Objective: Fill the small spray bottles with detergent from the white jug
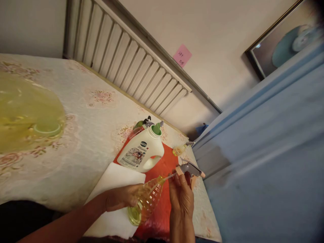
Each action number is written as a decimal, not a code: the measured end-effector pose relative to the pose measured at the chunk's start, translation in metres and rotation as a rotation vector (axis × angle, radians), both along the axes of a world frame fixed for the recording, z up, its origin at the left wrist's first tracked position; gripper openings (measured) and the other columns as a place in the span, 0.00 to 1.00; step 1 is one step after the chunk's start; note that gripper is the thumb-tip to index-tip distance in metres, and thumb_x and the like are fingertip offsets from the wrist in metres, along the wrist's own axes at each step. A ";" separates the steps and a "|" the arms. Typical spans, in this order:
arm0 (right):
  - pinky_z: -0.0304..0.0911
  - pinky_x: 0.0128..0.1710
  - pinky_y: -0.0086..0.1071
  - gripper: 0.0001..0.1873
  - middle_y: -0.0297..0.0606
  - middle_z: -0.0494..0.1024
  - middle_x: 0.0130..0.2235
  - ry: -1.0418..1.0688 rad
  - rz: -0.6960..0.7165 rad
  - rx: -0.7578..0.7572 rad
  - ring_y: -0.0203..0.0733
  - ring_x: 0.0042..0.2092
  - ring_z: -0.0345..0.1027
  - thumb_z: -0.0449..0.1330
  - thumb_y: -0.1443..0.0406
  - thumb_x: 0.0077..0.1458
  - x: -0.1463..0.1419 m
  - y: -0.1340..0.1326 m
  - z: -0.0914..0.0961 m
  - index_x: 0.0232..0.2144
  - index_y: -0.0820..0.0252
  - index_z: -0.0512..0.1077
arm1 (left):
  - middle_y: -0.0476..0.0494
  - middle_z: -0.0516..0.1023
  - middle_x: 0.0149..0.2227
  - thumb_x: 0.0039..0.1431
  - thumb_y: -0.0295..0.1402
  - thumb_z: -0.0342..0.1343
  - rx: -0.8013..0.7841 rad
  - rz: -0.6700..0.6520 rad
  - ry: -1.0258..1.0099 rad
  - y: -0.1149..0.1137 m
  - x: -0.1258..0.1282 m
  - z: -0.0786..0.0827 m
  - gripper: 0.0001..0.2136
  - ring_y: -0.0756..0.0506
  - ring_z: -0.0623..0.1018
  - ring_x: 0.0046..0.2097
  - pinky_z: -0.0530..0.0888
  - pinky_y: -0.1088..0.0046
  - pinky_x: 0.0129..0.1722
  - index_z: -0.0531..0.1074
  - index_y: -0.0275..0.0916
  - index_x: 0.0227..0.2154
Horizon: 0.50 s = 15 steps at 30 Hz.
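My left hand (133, 195) is wrapped round a clear yellowish spray bottle (152, 199), which leans with its neck up to the right. In my right hand (182, 192) is a grey and peach trigger spray head (188, 168). Its thin dip tube reaches down into the bottle's mouth, and the head itself is off the neck. Just beyond stands a white detergent jug (141, 152) with a green spout and no cap on it. Under the bottle lies a red sheet (167, 202), with a white cloth or paper (113, 192) at its left.
A large clear container of yellow liquid (30, 111) stands at left on the flowered tablecloth (86, 135). Behind the jug is another spray bottle (138, 130); a small yellow one (179, 149) stands right. A radiator (126, 60) and blue curtain (265, 152) border the table.
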State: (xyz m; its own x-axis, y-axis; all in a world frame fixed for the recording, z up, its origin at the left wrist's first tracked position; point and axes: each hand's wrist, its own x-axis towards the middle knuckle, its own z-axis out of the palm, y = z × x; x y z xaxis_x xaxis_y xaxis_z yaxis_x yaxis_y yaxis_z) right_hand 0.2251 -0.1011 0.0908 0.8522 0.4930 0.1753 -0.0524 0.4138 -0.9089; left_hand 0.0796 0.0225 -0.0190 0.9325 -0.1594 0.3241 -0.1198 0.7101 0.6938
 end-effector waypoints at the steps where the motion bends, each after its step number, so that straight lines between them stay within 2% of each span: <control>1: 0.73 0.42 0.44 0.20 0.38 0.83 0.43 0.001 -0.014 0.010 0.44 0.40 0.77 0.74 0.61 0.43 0.000 0.000 0.002 0.40 0.52 0.76 | 0.46 0.76 0.51 0.50 0.28 0.65 0.006 0.005 0.001 0.000 0.000 0.000 0.35 0.43 0.73 0.51 0.67 0.65 0.54 0.64 0.47 0.63; 5: 0.74 0.42 0.41 0.23 0.36 0.83 0.43 0.080 -0.021 0.078 0.43 0.40 0.77 0.75 0.65 0.41 0.000 -0.001 0.007 0.41 0.50 0.76 | 0.46 0.76 0.51 0.50 0.30 0.66 0.017 0.013 0.004 0.001 -0.001 0.003 0.33 0.42 0.73 0.51 0.68 0.65 0.52 0.67 0.45 0.61; 9: 0.73 0.42 0.37 0.23 0.31 0.83 0.41 0.160 -0.043 0.144 0.40 0.40 0.77 0.75 0.69 0.38 -0.003 -0.002 0.012 0.39 0.48 0.77 | 0.45 0.76 0.50 0.49 0.31 0.67 0.024 0.003 -0.007 0.002 -0.002 0.005 0.35 0.41 0.73 0.51 0.68 0.67 0.49 0.66 0.45 0.62; 15: 0.73 0.45 0.36 0.21 0.30 0.83 0.41 0.162 -0.070 0.149 0.40 0.44 0.78 0.75 0.69 0.38 -0.004 -0.004 0.014 0.37 0.50 0.78 | 0.46 0.76 0.51 0.48 0.30 0.68 0.050 0.053 0.018 0.002 0.001 -0.009 0.31 0.42 0.73 0.53 0.68 0.70 0.48 0.71 0.44 0.58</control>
State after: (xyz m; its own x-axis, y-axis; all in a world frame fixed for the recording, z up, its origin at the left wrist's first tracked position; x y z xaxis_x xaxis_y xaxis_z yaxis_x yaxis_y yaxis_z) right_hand 0.2213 -0.1053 0.1044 0.9064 0.4105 0.0996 -0.1591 0.5502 -0.8197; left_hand 0.0803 0.0250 -0.0283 0.9457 -0.1253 0.2999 -0.1432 0.6677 0.7305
